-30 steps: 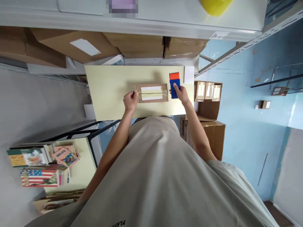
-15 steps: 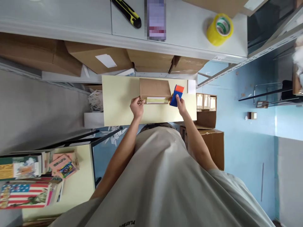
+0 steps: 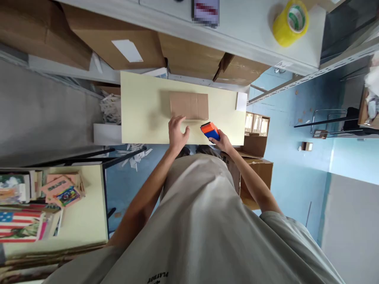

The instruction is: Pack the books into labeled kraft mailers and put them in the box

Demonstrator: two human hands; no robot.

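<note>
Grey shirt reads PLAYBOY; right hand grips orange-and-blue tool; left hand, fingers parted, at cardboard box.

Left hand: fingers spread and bent, thumb apart.
Right hand: curled in a grip, angled inward.
Forearms: two, bare, extended forward, converging.

Btm of brown carton just beyond L hand hidden; can't tell if fingertips touch it. R hand hides pt of blue/orange tool. Pixelated device beyond hands cut by top edge, flag-print book far L of hands by L edge.
</note>
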